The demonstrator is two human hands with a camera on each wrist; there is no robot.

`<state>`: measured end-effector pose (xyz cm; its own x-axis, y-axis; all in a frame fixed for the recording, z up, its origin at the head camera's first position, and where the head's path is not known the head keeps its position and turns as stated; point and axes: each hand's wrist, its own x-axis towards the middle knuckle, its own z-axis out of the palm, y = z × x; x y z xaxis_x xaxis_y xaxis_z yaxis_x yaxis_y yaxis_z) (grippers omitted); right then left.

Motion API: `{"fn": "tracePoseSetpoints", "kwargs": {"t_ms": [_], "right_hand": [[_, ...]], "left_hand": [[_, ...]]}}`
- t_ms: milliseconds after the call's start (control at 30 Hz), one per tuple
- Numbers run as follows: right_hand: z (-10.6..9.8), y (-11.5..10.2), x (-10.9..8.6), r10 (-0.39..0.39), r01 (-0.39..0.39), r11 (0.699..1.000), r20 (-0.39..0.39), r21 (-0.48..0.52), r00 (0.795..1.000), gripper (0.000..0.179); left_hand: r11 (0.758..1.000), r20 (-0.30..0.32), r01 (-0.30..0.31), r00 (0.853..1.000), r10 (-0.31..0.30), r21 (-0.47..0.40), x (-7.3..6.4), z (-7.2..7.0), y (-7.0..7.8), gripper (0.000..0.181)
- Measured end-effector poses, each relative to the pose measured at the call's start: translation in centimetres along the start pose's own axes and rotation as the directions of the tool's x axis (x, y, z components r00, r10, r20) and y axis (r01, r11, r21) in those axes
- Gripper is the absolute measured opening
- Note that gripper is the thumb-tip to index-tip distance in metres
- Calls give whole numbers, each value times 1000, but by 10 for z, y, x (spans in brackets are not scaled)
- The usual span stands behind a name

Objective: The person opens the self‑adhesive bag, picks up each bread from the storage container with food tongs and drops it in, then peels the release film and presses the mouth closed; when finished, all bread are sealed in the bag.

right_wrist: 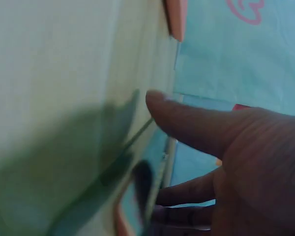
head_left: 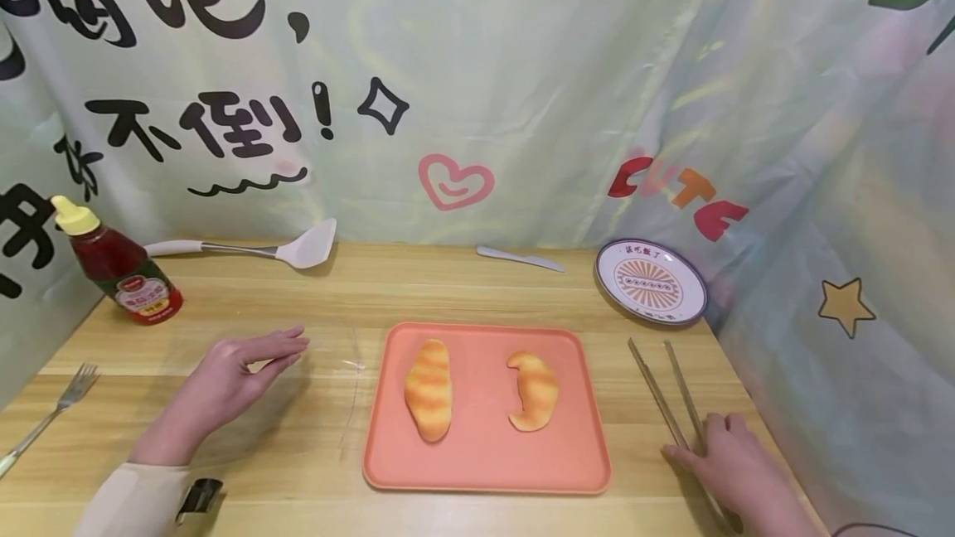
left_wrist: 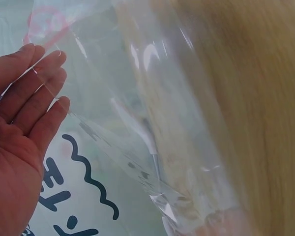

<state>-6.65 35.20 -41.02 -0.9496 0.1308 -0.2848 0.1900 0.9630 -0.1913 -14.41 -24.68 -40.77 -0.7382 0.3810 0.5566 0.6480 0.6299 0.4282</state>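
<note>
My left hand (head_left: 242,367) is raised over the left side of the table, with thumb and index tips close together at the edge of a clear plastic bag (left_wrist: 182,64). Its other fingers are nearly straight behind the film. In the head view the bag shows only as faint lines left of the pink tray (head_left: 488,471). On that tray lie an oblong bread roll (head_left: 429,392) and a croissant (head_left: 539,392). To the right, my right hand (head_left: 742,471) holds long metal tongs (head_left: 656,392), thumb on one arm and fingers by the other; the tong arms are spread.
A red sauce bottle (head_left: 138,284) with a yellow cap stands back left beside a white spatula (head_left: 306,247). A fork (head_left: 55,408) lies at the left edge. A small knife (head_left: 522,258) and a round plate (head_left: 651,282) are at the back. Printed cloth walls surround the table.
</note>
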Motion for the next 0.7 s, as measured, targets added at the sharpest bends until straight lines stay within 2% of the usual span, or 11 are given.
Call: {"fn": "tracePoseSetpoints", "kwargs": {"t_ms": [200, 400, 567, 700], "right_hand": [[7, 5, 3, -31, 32, 999, -61, 17, 998, 71], [7, 4, 4, -38, 40, 999, -85, 28, 996, 55], [3, 3, 3, -11, 15, 998, -71, 55, 997, 54], [-2, 1, -1, -19, 24, 999, -103, 44, 994, 55]], "left_hand": [[1000, 5, 6, 1000, -6, 10, 0, 0, 0, 37], [1000, -6, 10, 1000, -10, 8, -3, 1, -1, 36], [1000, -7, 12, 1000, -11, 22, -4, 1, -1, 35], [1000, -6, 12, 1000, -12, 25, -3, 1, -2, 35]]}}
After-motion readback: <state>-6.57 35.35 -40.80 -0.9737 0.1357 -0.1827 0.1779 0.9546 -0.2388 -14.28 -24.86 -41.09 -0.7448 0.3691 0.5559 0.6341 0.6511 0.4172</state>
